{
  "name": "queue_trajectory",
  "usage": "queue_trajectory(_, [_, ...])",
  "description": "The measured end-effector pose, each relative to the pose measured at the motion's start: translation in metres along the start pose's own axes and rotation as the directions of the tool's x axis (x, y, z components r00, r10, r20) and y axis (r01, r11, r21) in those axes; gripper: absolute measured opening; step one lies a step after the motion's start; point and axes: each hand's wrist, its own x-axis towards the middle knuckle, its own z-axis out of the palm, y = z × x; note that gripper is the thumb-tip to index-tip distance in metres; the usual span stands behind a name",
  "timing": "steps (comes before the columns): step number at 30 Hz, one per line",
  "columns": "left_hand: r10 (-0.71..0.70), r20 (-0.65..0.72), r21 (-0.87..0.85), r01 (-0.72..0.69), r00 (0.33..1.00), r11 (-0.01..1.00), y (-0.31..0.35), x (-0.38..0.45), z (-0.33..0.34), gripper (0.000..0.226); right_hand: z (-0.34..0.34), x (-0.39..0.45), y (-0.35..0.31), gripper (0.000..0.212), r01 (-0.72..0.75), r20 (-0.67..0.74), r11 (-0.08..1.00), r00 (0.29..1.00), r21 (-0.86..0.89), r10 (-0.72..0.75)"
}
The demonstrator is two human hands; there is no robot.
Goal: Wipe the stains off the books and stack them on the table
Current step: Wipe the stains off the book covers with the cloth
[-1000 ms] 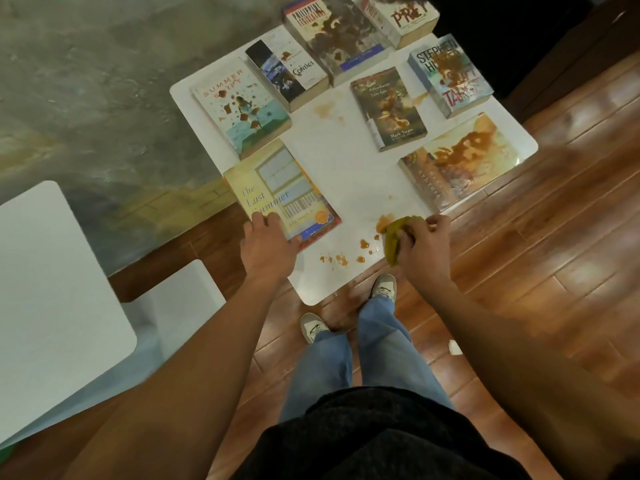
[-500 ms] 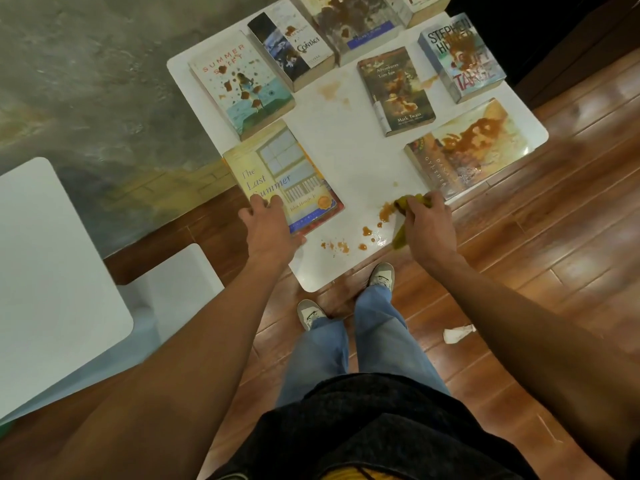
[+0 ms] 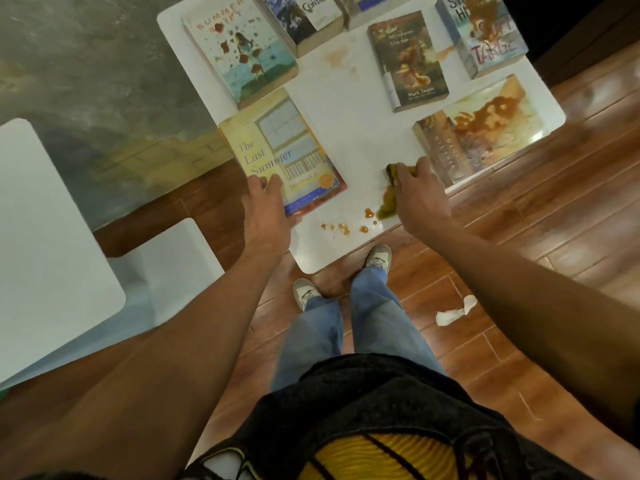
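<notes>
Since the earlier frame, the green cloth (image 3: 388, 199) has been swept up the table (image 3: 360, 133) by the right hand (image 3: 417, 195), its grip clamped on it; brown drops (image 3: 349, 227) remain, so wiping looks unfinished. "The Last Summer" (image 3: 282, 154) is pinned at its near corner by the left hand (image 3: 268, 206). Seven books are seen, unstacked, most stained.

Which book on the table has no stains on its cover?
The yellow book "The Last Summer", held by the left hand; every other cover shows brown stains.
</notes>
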Motion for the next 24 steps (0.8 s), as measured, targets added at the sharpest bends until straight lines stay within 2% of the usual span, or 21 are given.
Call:
queue_trajectory(5, [0.007,0.004,-0.007,-0.007,1.000,1.000,0.006,0.000,0.003,0.072,0.023,-0.038,-0.018,0.055,-0.004,-0.040,0.995,0.999,-0.099,0.000])
queue_trajectory(13, [0.030,0.022,-0.024,-0.029,0.999,0.999,-0.002,-0.003,-0.002,0.075,0.046,-0.064,-0.060,0.068,0.150,0.030,0.988,0.988,-0.040,-0.149])
queue_trajectory(19, [0.051,0.020,-0.003,-0.051,0.998,0.999,-0.003,-0.002,-0.004,0.076,0.054,-0.075,-0.090,0.070,0.250,0.034,0.968,0.968,-0.026,-0.249])
queue_trajectory(24, [0.068,0.028,0.028,-0.069,0.997,0.997,-0.005,0.000,-0.005,0.075,0.064,-0.084,-0.120,0.061,0.352,0.054,0.936,0.935,0.007,-0.352])
